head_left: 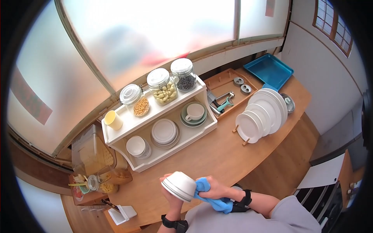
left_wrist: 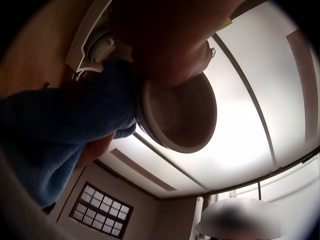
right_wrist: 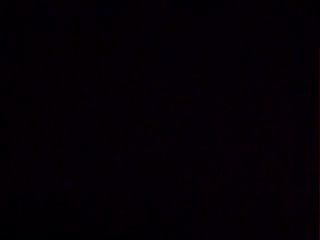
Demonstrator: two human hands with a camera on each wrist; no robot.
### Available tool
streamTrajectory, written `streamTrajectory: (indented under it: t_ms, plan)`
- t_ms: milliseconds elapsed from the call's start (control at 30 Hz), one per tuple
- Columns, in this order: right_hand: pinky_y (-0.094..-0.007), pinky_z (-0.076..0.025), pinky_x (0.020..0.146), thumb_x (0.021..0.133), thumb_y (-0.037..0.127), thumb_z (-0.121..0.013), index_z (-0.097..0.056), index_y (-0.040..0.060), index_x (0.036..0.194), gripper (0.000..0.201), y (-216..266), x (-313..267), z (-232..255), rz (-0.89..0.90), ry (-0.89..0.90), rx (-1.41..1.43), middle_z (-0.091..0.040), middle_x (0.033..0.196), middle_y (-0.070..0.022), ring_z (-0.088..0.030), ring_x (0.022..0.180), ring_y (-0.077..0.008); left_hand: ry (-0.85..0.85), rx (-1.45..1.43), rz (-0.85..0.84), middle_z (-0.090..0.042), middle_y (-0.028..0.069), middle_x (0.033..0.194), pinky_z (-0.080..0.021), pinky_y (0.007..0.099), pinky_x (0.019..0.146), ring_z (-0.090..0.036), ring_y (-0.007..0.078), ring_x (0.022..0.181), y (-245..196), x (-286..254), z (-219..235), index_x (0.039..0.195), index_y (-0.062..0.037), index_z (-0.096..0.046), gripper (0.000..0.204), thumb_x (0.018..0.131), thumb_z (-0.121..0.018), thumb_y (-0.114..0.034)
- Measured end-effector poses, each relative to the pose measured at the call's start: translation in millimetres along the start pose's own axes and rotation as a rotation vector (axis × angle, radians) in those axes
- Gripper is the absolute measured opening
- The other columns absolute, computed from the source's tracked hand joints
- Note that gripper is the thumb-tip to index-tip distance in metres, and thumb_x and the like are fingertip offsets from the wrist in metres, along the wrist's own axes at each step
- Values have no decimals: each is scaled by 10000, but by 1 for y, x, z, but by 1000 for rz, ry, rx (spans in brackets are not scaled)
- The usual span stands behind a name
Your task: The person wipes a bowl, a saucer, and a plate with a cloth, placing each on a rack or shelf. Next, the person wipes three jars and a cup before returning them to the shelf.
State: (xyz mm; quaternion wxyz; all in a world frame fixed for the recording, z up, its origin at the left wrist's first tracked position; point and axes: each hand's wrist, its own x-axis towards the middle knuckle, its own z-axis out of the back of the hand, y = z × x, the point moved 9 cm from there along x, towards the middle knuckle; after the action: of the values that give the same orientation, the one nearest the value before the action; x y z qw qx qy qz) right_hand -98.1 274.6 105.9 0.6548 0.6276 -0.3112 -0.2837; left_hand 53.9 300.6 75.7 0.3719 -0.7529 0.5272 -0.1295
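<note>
Near the front edge of the table, my left hand (head_left: pixel 171 195) grips a white bowl (head_left: pixel 179 184) with thin grey bands, tilted on its side. The left wrist view looks into the hollow of the bowl (left_wrist: pixel 182 117), with fingers (left_wrist: pixel 182 67) over its rim. My right hand (head_left: pixel 214 188) holds a fluffy blue cloth (head_left: pixel 203 185) against the bowl's side, and the rest of the cloth hangs down by the wrist. Part of my left hand is hidden behind the bowl in the head view. The right wrist view is black.
A white shelf (head_left: pixel 180 146) bears glass jars (head_left: pixel 160 87), a yellow cup (head_left: pixel 113 120), stacked bowls (head_left: pixel 136 146) and plates (head_left: pixel 164 132). White plates (head_left: pixel 249 127) stand in a rack at right. Behind are a wooden utensil tray (head_left: pixel 217 82) and a blue tray (head_left: pixel 270 70). A white holder (head_left: pixel 122 214) stands front left.
</note>
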Motion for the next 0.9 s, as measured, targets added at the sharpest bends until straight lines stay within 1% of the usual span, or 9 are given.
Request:
streamTrajectory:
  t_ms: [67,167,400,467,500,633,667,733,900]
  plan:
    - [-285,-484,660,693,84,-657,-627,-1,895,222,4,-3,13,7,-20,29,-634,784,-69,-561,687,-129,139,894,-559,-492,22,856,-425,254,741,-502,123,800,-35,-6,-30,919,-78,-459,187,822,-618,-97]
    - [-285,-480,694,694,63,-644,-627,-5,871,190,9,-8,22,-13,60,162,-637,809,-53,-560,719,-132,158,903,-502,-501,30,838,-421,258,715,-501,115,792,-33,-15,-44,883,-69,-456,182,816,-622,-105]
    - [-251,-471,768,734,48,-581,-627,9,896,173,-25,-5,61,-88,-199,432,-627,880,-30,-577,838,-104,363,763,-278,-515,72,881,-450,274,720,-530,135,798,11,-31,-61,906,-44,-462,143,838,-582,-82]
    - [-293,-486,745,713,103,-643,-611,14,920,228,-33,-9,68,-153,-282,302,-625,832,-45,-581,781,-134,49,540,-9,-545,103,962,-450,294,787,-545,164,883,32,-20,-27,958,-52,-452,327,761,-703,-121]
    - [-290,-478,708,715,113,-647,-605,19,892,205,-34,-11,67,-186,-274,294,-611,785,-41,-564,742,-122,116,870,-261,-528,59,931,-445,298,802,-537,172,871,29,-15,-18,977,-58,-455,314,793,-675,-185]
    - [-275,-453,669,691,88,-655,-593,21,834,169,-1,-9,77,38,-201,287,-575,746,-37,-536,699,-116,386,1508,-451,-536,38,991,-433,322,893,-524,165,945,52,-11,-34,1061,-65,-478,257,843,-605,-107]
    - [-275,-453,669,691,88,-655,-593,21,834,169,-5,-11,81,33,-203,300,-575,746,-37,-536,699,-116,387,1520,-441,-536,38,991,-433,322,893,-524,165,945,62,-15,-31,1061,-65,-478,257,843,-605,-107]
    - [-272,-456,673,680,63,-661,-599,17,828,167,0,-14,90,138,-156,216,-583,779,-43,-548,709,-122,72,520,5,-575,69,1025,-471,315,867,-564,176,963,90,-11,13,1097,-48,-505,267,851,-603,-85]
    - [-275,-468,682,687,44,-660,-616,18,833,156,30,-14,110,289,-118,155,-598,826,-63,-570,748,-124,45,434,73,-617,88,1003,-535,295,765,-624,190,910,82,4,-40,1126,-32,-524,255,876,-572,-43]
